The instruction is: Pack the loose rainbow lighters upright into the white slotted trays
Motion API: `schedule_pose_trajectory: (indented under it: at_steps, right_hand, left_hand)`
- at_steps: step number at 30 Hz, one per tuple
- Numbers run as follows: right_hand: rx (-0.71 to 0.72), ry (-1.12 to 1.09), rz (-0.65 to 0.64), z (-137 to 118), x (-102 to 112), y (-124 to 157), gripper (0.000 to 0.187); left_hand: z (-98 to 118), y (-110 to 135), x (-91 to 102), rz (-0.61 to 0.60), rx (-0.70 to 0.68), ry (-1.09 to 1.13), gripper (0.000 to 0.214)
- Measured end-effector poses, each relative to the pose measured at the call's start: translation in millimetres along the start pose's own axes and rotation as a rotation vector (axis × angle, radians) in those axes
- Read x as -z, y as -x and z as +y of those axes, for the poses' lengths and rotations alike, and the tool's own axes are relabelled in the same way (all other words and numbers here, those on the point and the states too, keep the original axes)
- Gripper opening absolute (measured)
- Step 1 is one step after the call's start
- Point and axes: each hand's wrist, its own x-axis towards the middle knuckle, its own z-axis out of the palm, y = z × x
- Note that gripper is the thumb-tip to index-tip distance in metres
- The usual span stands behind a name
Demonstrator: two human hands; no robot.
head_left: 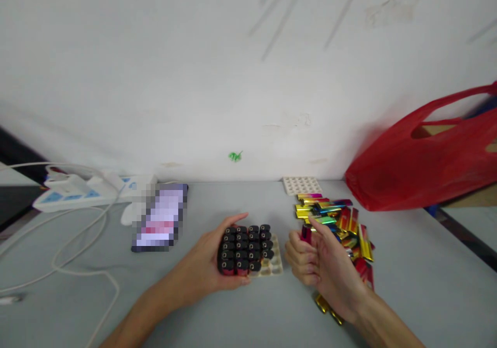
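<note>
My left hand [205,260] is curved round the left side of a cluster of black-topped lighters [241,255], thumb and fingers gripping its near and far edges. The lighters stand upright in rows in a cream tray [276,269]; bare pockets show along its right side and near right corner. To the right of the tray, my right hand [316,260] is closed round a dark red lighter [306,233], whose upper end pokes out above the curled fingers. Beside and behind that hand lies a loose pile of shiny gold, red, green and purple lighters [344,221].
A second cream tray [302,185] lies by the wall. At the right rests a red plastic bag [411,161]. On the left are a phone [161,218], a white power strip [93,192] and a looping white cable [58,265]. Two gold pieces [328,309] lie near my right wrist.
</note>
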Motion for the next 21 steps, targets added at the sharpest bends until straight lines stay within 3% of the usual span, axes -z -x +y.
schedule_pose_trajectory:
  at_steps: [10,18,21]
  right_hand:
    - [0.056,-0.012,-0.034,2.8,5.2,-0.5,0.066]
    - [0.086,0.015,0.032,6.2,0.3,0.1,0.062]
    - [0.230,0.169,0.114,11.9,-3.2,-1.2,0.048]
  left_hand:
    - [0.6,0.1,0.2,0.011,-0.009,-0.029,0.107]
    - [-0.9,0.0,-0.1,0.004,0.013,0.009,0.108]
    - [-0.6,0.2,-0.1,0.013,-0.002,-0.012,0.107]
